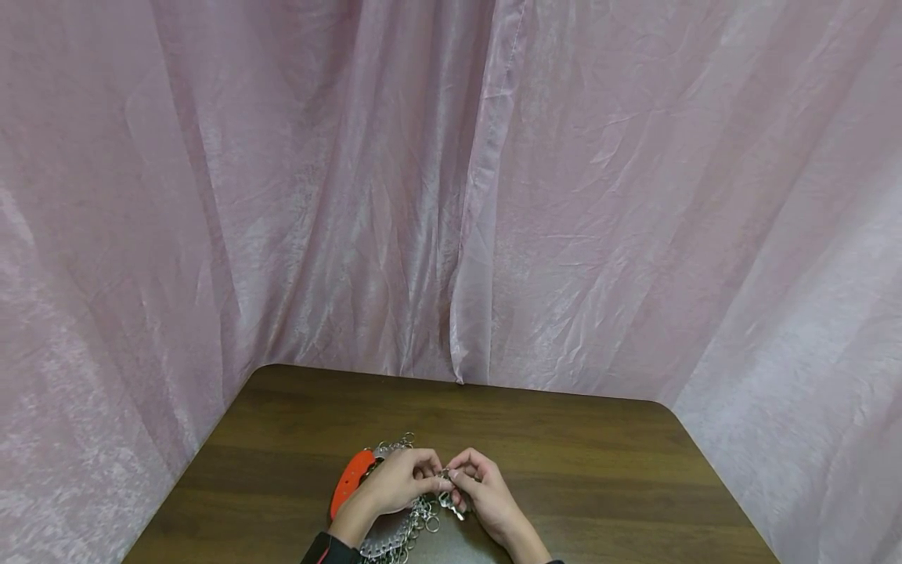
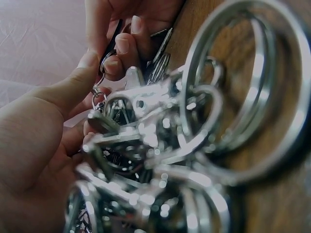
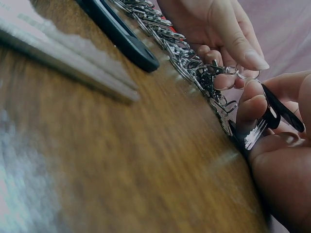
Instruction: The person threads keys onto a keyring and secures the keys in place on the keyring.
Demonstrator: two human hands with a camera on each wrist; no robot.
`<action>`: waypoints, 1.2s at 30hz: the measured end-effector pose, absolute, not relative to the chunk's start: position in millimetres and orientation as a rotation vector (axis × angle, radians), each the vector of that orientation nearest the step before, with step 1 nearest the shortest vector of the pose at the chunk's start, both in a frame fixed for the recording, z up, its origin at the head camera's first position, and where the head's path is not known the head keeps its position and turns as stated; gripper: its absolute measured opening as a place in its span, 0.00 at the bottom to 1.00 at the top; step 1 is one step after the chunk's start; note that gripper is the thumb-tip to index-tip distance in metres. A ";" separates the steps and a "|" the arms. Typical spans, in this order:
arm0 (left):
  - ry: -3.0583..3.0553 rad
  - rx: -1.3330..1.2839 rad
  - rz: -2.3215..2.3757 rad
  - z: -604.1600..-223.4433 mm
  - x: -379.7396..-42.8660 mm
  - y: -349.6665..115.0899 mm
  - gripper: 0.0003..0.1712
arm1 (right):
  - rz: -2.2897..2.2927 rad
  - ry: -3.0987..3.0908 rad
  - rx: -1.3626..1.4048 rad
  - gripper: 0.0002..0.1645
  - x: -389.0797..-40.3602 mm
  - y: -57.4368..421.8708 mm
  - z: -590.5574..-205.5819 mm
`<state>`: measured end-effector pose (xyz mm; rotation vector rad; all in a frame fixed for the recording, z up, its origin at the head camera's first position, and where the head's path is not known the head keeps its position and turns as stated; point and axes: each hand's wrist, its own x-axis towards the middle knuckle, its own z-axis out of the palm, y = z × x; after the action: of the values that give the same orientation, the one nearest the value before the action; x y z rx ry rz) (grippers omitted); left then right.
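Over the near part of the table, my left hand and right hand meet at the fingertips. The left thumb and fingers pinch a small metal split ring, which joins a short chain and clasp. In the right wrist view my right fingers grip a key with a black head; a toothed silver blade shows between them. Many silver clasps with key rings hang beside the left palm. Under the left forearm lies a round clear disc with an orange-red curved piece, rings along its edge.
A blurred toothed key blade and a black elongated loop appear close to the right wrist camera. The brown wooden table has rounded far corners. Pink curtains hang behind it and along both sides.
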<state>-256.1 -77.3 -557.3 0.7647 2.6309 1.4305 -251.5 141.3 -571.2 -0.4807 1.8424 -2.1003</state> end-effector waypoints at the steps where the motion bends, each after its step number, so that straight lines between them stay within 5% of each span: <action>1: 2.631 0.766 1.431 -557.3 -256.2 -77.4 0.13 | -2.101 1.842 -0.480 0.17 -251.5 141.3 -571.2; 9: 2.640 0.772 1.437 -556.6 -256.8 -77.2 0.13 | -2.109 1.845 -0.499 0.04 -250.9 141.7 -569.8; 16: 2.644 0.763 1.436 -556.6 -256.3 -77.2 0.14 | -2.106 1.841 -0.490 0.12 -251.3 141.9 -570.6; 28: 2.565 0.709 1.473 -556.1 -255.8 -74.8 0.20 | -2.116 1.851 -0.453 0.04 -252.4 141.9 -571.0; 36: 2.615 0.745 1.416 -558.5 -258.3 -76.0 0.12 | -2.126 1.845 -0.464 0.04 -252.1 142.3 -570.9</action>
<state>-258.3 -76.0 -558.5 0.7455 2.6153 1.4158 -252.1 142.3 -570.9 -0.4636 1.8453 -2.1260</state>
